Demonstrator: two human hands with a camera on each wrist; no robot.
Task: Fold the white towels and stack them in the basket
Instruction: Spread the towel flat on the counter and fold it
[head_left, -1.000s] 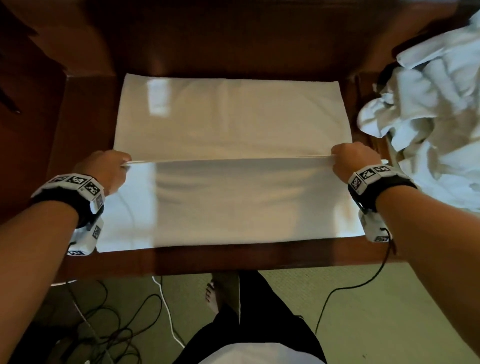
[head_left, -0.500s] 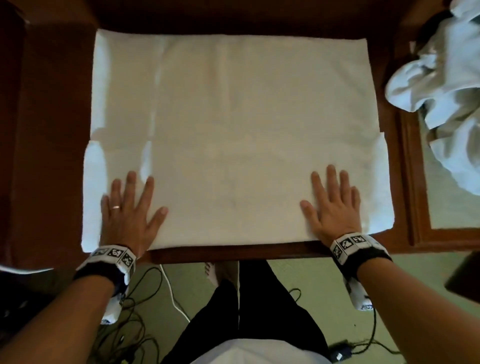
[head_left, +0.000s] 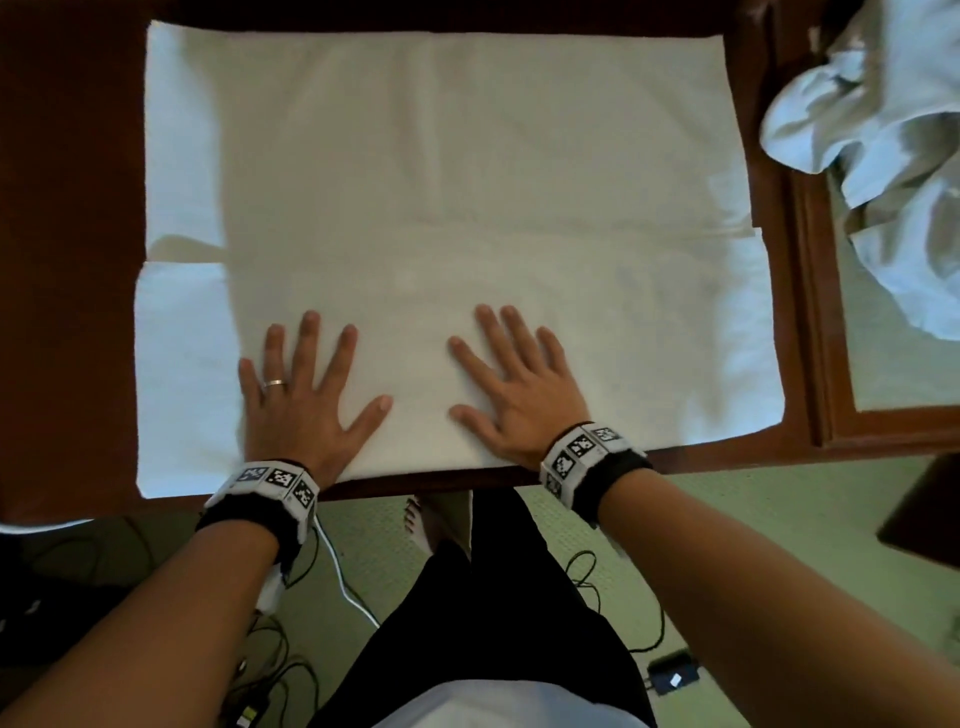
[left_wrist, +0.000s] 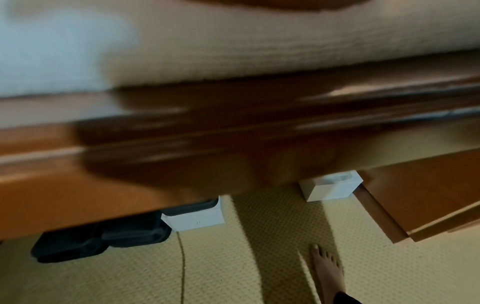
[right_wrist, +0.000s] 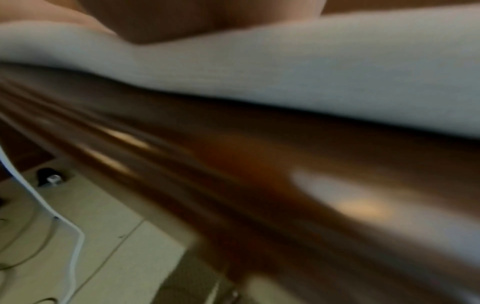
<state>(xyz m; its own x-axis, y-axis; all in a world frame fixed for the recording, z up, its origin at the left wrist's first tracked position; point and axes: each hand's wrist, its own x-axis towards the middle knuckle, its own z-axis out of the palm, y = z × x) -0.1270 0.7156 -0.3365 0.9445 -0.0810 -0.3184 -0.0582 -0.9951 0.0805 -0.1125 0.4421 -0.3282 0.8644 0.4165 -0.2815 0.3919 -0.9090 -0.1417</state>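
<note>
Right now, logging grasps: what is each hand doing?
Left hand: open, flat on the towel.
Right hand: open, flat on the towel.

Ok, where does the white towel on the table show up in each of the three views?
Head: the white towel fills the upper middle, both hands flat on it.
Left wrist: a blurred band along the top.
Right wrist: a pale band across the upper part.
Shared landmark: the wooden table edge just below it.
</note>
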